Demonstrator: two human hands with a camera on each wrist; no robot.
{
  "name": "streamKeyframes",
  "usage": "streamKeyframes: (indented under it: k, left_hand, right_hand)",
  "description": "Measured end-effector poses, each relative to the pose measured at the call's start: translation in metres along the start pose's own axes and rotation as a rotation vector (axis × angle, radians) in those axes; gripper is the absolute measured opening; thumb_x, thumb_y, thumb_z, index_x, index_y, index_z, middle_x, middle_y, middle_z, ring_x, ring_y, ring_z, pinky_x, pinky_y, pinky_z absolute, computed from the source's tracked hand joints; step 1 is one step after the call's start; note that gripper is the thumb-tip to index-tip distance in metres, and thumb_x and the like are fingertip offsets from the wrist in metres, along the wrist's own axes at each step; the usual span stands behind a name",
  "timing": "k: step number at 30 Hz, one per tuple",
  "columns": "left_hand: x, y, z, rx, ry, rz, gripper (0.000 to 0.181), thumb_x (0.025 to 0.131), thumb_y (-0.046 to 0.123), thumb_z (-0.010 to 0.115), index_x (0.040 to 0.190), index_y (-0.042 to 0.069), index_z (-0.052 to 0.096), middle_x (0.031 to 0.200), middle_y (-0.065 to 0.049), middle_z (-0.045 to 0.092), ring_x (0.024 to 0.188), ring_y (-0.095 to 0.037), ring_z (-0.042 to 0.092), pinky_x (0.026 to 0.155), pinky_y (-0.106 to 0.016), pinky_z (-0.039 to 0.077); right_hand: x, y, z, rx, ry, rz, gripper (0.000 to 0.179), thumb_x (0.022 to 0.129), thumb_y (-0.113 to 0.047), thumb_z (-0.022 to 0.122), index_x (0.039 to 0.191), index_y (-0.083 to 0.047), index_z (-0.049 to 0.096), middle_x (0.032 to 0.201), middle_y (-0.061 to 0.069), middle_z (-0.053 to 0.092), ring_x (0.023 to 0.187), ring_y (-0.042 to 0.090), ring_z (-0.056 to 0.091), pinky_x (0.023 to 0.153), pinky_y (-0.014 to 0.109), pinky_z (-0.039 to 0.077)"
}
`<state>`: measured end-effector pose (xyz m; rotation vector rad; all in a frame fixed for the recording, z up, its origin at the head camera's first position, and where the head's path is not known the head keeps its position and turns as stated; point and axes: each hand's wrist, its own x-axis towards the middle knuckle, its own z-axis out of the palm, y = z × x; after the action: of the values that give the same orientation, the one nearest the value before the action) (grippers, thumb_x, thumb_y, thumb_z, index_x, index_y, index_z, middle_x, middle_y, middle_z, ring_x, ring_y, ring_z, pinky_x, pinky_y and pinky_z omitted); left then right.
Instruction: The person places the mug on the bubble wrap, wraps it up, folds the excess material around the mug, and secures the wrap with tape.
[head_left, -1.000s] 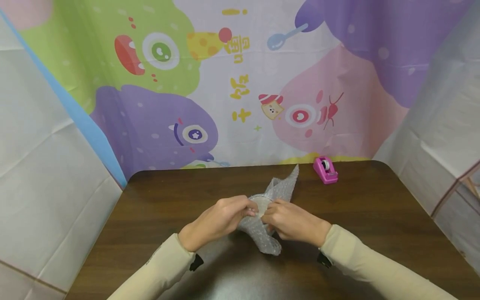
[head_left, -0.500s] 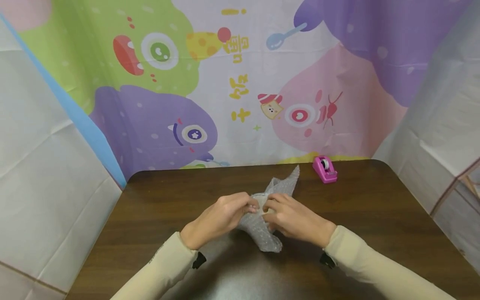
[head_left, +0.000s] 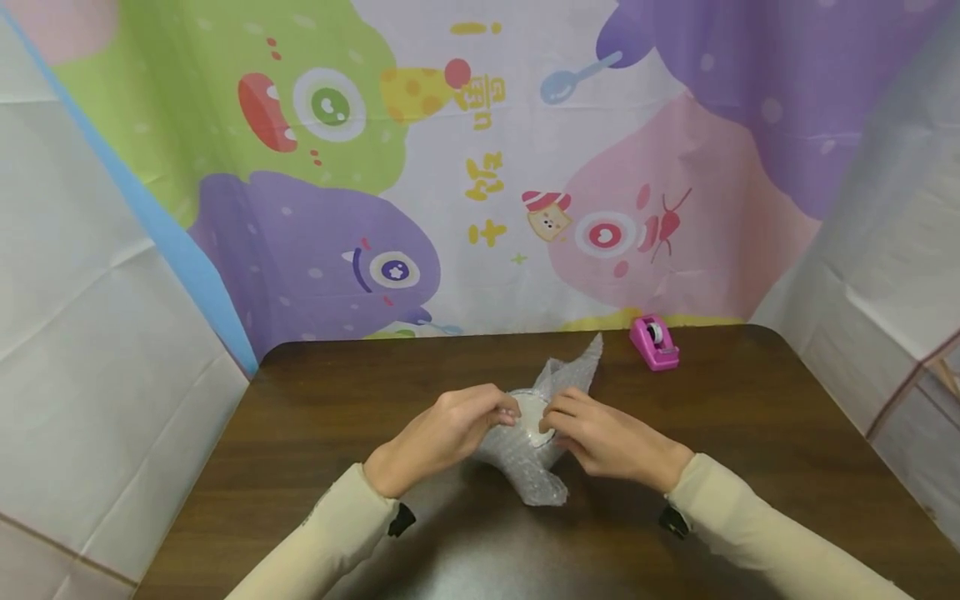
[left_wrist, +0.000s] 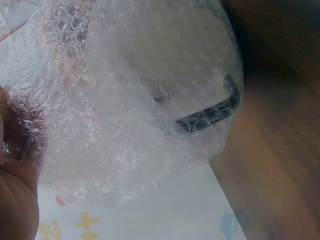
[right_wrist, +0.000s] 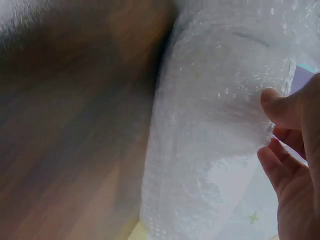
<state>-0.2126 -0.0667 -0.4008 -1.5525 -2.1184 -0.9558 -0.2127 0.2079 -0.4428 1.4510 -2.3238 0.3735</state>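
Yellow lettering “干饭…!” (head_left: pixel 486 177) on backdrop (head_left: pixel 465 296)

Soft light, pale glare on table (head_left: pixel 480 562), glinting bubble wrap (left_wrist: pixel 100 135), blurry wrist views

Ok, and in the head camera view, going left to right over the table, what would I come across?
Left hand, bubble wrap, pink tape dispenser. I left out the right hand, since sideways it overlaps both wrap and dispenser.
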Motion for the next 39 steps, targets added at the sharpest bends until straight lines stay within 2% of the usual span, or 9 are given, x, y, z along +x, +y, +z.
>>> streamKeyframes:
  k: [6,12,18,28,34,36,39]
  left_hand:
    - [0.002,-0.002,0.002,-0.007,-0.01,-0.019,0.011,0.1,0.003,0.062,0.109,0.008,0.064,0.101,-0.001,0.071,0.097,-0.005,0.069,0.087,-0.009,0.052]
    - [0.004,-0.005,0.003,0.03,-0.004,-0.03,0.011,0.1,0.003,0.063,0.109,0.008,0.065,0.102,0.0,0.07,0.096,-0.006,0.069,0.086,-0.009,0.052]
    - [0.007,-0.007,0.005,0.071,0.016,-0.022,0.01,0.099,0.005,0.065,0.109,0.007,0.066,0.102,0.0,0.07,0.096,-0.008,0.067,0.086,-0.011,0.053]
    - [0.01,-0.009,0.009,0.091,0.029,-0.049,0.009,0.099,0.008,0.066,0.107,0.008,0.068,0.101,0.0,0.07,0.095,-0.009,0.067,0.085,-0.012,0.053]
    - [0.012,-0.01,0.011,0.114,0.023,-0.046,0.009,0.1,0.009,0.065,0.108,0.009,0.068,0.102,0.001,0.07,0.096,-0.008,0.066,0.085,-0.013,0.053]
    - [0.013,-0.01,0.011,0.117,0.023,-0.048,0.009,0.1,0.009,0.065,0.108,0.009,0.068,0.102,0.001,0.07,0.096,-0.009,0.066,0.085,-0.013,0.053]
    - [0.013,-0.01,0.013,0.115,0.025,-0.055,0.009,0.1,0.009,0.065,0.108,0.008,0.068,0.102,0.0,0.07,0.097,-0.009,0.067,0.086,-0.012,0.053]
  right_hand:
    - [0.001,0.0,0.0,-0.001,0.021,-0.021,0.032,0.078,0.008,0.08,0.095,-0.012,0.063,0.089,-0.005,0.056,0.092,0.012,0.051,0.078,0.023,0.048]
    - [0.003,-0.001,0.0,0.004,0.014,-0.027,0.031,0.079,0.008,0.08,0.095,-0.013,0.064,0.089,-0.006,0.058,0.09,0.012,0.052,0.078,0.022,0.049]
    - [0.003,0.0,0.0,0.059,0.033,0.006,0.032,0.08,0.003,0.084,0.102,-0.011,0.065,0.091,-0.005,0.06,0.091,0.009,0.054,0.076,0.018,0.05]
    - [0.006,0.001,0.0,0.068,0.042,-0.02,0.029,0.078,0.006,0.081,0.086,-0.014,0.062,0.082,-0.008,0.057,0.083,0.008,0.051,0.073,0.016,0.047]
    - [0.007,0.001,-0.001,0.063,0.056,-0.038,0.03,0.076,0.009,0.08,0.085,-0.014,0.064,0.082,-0.008,0.06,0.084,0.008,0.054,0.074,0.016,0.049]
    - [0.007,0.001,-0.001,0.067,0.053,-0.039,0.026,0.08,0.007,0.079,0.086,-0.014,0.065,0.083,-0.007,0.062,0.085,0.009,0.055,0.075,0.016,0.05]
    - [0.006,0.001,0.001,0.072,0.061,-0.039,0.026,0.079,0.007,0.081,0.086,-0.013,0.066,0.084,-0.007,0.063,0.086,0.009,0.056,0.076,0.015,0.051]
